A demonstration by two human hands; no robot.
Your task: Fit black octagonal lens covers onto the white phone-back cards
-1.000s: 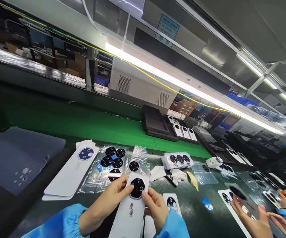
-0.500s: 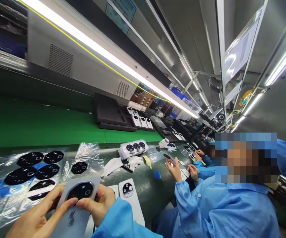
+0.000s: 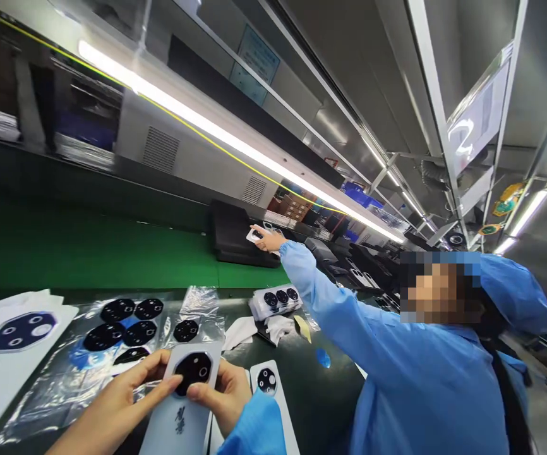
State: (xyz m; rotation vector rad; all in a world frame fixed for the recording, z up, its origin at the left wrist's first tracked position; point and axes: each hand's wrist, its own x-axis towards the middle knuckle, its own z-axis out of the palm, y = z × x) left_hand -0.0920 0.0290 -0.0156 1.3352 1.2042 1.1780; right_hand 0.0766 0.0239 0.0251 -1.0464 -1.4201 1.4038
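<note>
Nearest, both hands grip one white phone back cover (image 3: 179, 417) low in the head view: the left hand (image 3: 117, 411) pinches its left edge, thumb laid beside the black camera ring (image 3: 192, 373), and the right hand (image 3: 223, 398) clasps the right edge, thumb pressing the ring's lower rim. Just right of them a second white cover (image 3: 268, 385) lies flat on the dark bench (image 3: 321, 404). Beyond, loose black rings (image 3: 126, 322) rest on clear plastic film (image 3: 55, 392). Farther off, a co-worker's blue sleeve (image 3: 330, 303) stretches over the green belt (image 3: 88, 253), that hand (image 3: 266, 239) holding a small white part at a black tray (image 3: 235, 237).
</note>
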